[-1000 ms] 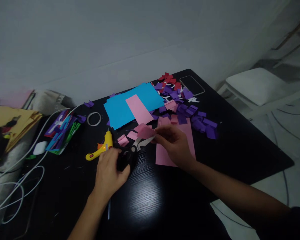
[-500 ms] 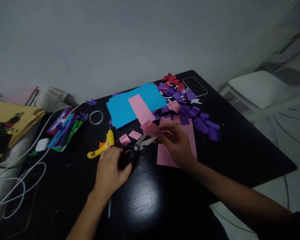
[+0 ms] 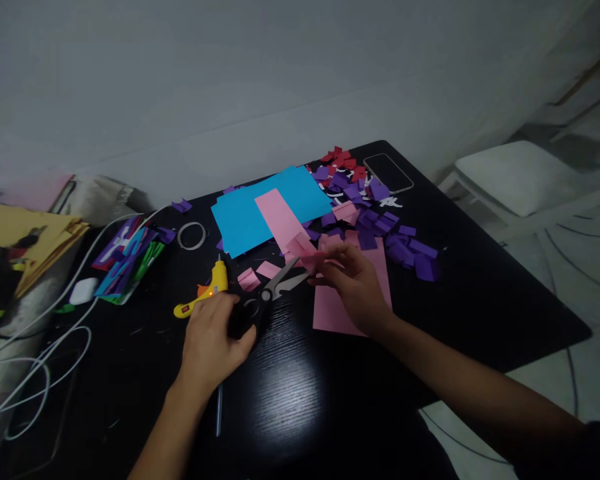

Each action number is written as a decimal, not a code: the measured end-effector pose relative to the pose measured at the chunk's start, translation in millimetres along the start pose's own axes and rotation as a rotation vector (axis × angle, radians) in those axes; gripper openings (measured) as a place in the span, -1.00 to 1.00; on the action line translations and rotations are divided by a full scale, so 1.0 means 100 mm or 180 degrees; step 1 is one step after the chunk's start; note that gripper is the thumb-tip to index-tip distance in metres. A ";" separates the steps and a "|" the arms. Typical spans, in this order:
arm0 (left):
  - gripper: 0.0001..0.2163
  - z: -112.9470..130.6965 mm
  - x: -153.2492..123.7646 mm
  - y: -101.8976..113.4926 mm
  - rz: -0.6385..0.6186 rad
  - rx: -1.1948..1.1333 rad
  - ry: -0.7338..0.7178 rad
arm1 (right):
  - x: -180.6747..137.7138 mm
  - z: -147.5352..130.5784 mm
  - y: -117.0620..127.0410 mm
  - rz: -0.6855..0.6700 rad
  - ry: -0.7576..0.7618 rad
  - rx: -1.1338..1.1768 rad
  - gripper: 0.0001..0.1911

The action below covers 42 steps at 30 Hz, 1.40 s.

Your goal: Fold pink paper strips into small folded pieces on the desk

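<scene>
My left hand (image 3: 211, 339) grips the black handles of a pair of scissors (image 3: 267, 292), whose blades are spread and point up to the right. My right hand (image 3: 354, 283) pinches a small pink paper piece (image 3: 305, 248) held at the blade tips. Below my right hand a larger pink sheet (image 3: 340, 303) lies flat on the black table (image 3: 460, 280). Two small pink offcuts (image 3: 257, 275) rest just left of the blades. A yellow glue gun (image 3: 206, 293) lies beside my left hand.
A blue sheet (image 3: 245, 217) with a pink strip (image 3: 279, 217) on it lies behind. Purple and red scraps (image 3: 380, 223), a phone (image 3: 388, 172), a tape ring (image 3: 191, 235), coloured paper bundle (image 3: 125, 260) and white cables (image 3: 40, 360) surround the area. A white chair (image 3: 515, 175) stands at the right.
The scissor blades have spread wider. My right hand has shifted the small pink piece slightly up and to the right along the blades. The view has drifted slightly.
</scene>
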<state>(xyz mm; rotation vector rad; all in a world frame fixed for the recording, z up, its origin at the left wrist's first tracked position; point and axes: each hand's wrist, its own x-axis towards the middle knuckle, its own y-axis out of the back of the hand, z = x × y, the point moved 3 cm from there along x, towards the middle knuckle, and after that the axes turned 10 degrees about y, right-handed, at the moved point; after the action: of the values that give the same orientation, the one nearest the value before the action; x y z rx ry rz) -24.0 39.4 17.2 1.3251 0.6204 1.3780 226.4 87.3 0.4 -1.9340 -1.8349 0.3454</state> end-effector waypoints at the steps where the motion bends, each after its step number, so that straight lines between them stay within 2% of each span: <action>1: -0.83 0.01 0.00 0.00 -0.0011 0.0000 -0.0006 | 0.00 0.00 0.00 -0.0014 -0.0015 0.0010 -0.74; 6: -0.84 0.05 0.00 -0.01 -0.0091 -0.0012 0.0006 | -0.03 -0.01 -0.02 -0.0112 -0.0005 -0.0177 -0.74; 12: -0.83 0.09 -0.02 -0.04 -0.0221 0.0003 0.0026 | -0.08 -0.02 -0.06 -0.0360 0.0405 -0.0551 -0.84; 17: -0.84 0.09 -0.02 -0.03 -0.0153 -0.0048 -0.0062 | -0.11 -0.03 -0.06 -0.0318 0.0590 -0.0703 -0.75; 21: -0.86 0.07 -0.02 -0.05 -0.0204 -0.0156 -0.0023 | -0.10 -0.04 -0.07 -0.0261 0.0502 -0.0486 -0.73; 29: -0.90 0.07 -0.01 -0.07 -0.0344 -0.0455 0.0010 | -0.10 -0.07 -0.10 -0.0455 0.0346 -0.0375 -0.79; 42: -0.95 0.08 0.01 -0.05 -0.0750 -0.0761 0.0175 | -0.09 -0.10 -0.12 -0.0399 0.0127 -0.0141 -0.79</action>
<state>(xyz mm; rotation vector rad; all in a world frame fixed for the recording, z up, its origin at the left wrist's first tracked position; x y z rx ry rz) -14.3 39.2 14.7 0.9937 0.6073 1.2554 220.1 76.9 13.9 -1.8302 -1.9417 0.2259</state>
